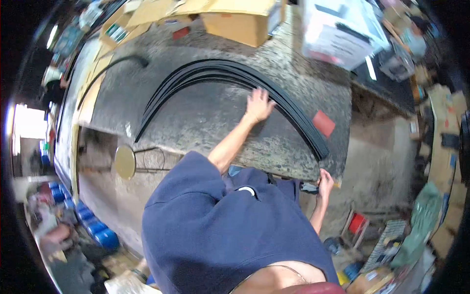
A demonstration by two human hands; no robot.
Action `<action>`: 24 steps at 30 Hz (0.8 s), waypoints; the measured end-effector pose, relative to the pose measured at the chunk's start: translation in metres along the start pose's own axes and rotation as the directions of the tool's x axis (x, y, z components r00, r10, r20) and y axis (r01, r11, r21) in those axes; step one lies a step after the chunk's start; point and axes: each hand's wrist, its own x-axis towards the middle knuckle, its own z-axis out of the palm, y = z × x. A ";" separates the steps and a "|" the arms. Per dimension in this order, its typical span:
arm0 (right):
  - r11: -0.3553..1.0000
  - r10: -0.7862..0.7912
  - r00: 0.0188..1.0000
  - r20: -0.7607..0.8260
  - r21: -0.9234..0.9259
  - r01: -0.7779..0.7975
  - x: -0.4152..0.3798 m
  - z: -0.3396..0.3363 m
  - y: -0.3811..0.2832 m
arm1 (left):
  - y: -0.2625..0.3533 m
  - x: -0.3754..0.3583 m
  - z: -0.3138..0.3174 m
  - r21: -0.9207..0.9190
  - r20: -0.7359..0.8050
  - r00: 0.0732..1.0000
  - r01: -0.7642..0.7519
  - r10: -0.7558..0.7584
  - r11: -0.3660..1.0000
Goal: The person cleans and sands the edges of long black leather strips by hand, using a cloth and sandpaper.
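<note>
A bundle of long, thin black strips (210, 66) lies bent in an arch across the dark worktable (196, 112). My left hand (259, 105) rests on the inner side of the arch, right of its top, fingers spread and touching the strips. At the table's front edge, my right hand (324, 183) is just below the right end of the bundle. Its fingers are pinched together; whatever is between them is too small to make out. A reddish square sheet (323, 123) lies right of the strips.
A separate curved black strip (110, 66) lies at the table's left. Cardboard boxes (240, 24) and a white plastic bin (338, 44) stand along the back. Below the left front edge is a round stool-like disc (125, 162). Blue rolls (95, 228) and clutter lie on the floor; another person is far right.
</note>
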 end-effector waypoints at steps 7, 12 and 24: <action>0.660 -0.079 0.869 0.488 0.679 -0.321 -0.038 0.124 -0.135 | 0.043 -0.145 -0.061 -0.892 0.395 0.767 0.189 0.506 0.410; 0.872 -0.132 0.843 0.522 0.466 -0.152 -0.054 0.214 -0.137 | -0.008 -0.167 -0.107 -0.825 0.490 0.846 0.371 0.211 0.427; 0.747 0.163 0.609 0.777 0.306 -0.591 -0.109 0.350 -0.082 | -0.195 -0.160 -0.162 -0.809 -0.007 0.999 0.013 -0.032 0.588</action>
